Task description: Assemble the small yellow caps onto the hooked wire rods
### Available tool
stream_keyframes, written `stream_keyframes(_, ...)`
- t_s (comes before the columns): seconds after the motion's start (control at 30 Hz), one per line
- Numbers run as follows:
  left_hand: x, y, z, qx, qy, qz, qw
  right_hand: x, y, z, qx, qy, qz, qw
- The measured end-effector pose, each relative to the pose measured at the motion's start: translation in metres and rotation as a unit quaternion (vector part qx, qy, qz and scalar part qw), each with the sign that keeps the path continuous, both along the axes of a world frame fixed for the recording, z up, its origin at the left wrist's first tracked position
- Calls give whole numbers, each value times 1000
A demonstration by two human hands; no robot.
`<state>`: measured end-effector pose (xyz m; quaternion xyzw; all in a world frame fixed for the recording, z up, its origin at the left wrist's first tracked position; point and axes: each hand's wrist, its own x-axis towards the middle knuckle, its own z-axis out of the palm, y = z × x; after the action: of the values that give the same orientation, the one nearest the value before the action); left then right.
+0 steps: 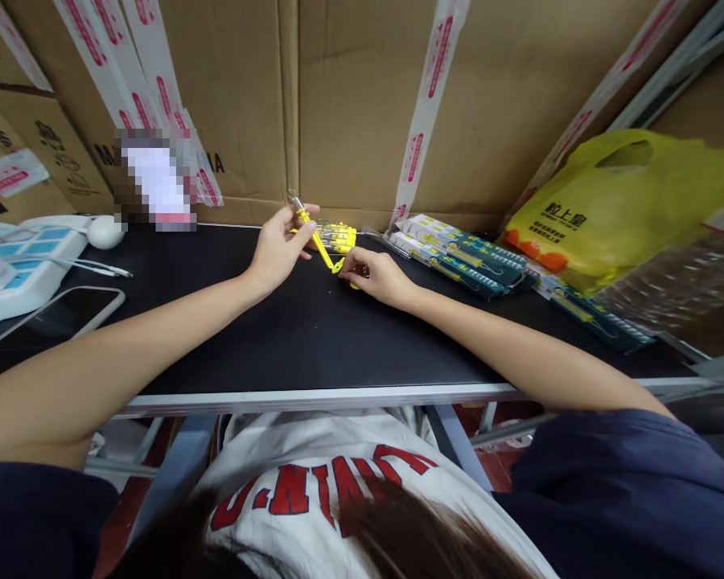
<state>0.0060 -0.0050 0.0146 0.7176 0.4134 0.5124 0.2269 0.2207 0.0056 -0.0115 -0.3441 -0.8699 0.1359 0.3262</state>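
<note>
Between the fingers of my left hand (283, 245) is a slim yellow tool (321, 245) with a metal tip, slanting down to the right. My right hand (377, 276) is closed in a pinch at the tool's lower end, on a small yellow part (355, 285) mostly covered by the fingers. Just behind both hands lies a bunch of similar yellow tools (341, 236) with metal shafts. The exact kind of tool cannot be made out.
Several printed boxes (458, 253) lie on the black table (265, 354) to the right, beside a yellow plastic bag (615, 209). At left are a power strip (36, 257) with cables and a phone (66, 318). Large cardboard (350, 104) stands along the back edge.
</note>
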Motion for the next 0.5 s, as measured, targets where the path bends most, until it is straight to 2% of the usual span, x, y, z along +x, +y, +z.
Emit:
stream_keyframes(0.13,3,1,-5,-36,-28,-55,997,2,1,2,65,-40,-12,997)
stream_keyframes(0.23,4,1,-7,-40,-46,-77,995,3,-7,13,111,-65,-74,989)
stream_keyframes(0.33,5,1,-6,-43,-48,-81,995,1,-18,24,69,-142,-131,979)
stream_keyframes(0.43,5,-2,-5,-53,-49,-79,994,-1,-22,26,30,-214,-111,970)
stream_keyframes(0.5,7,-3,-4,-62,-53,-79,994,-1,-20,22,39,-226,-84,970)
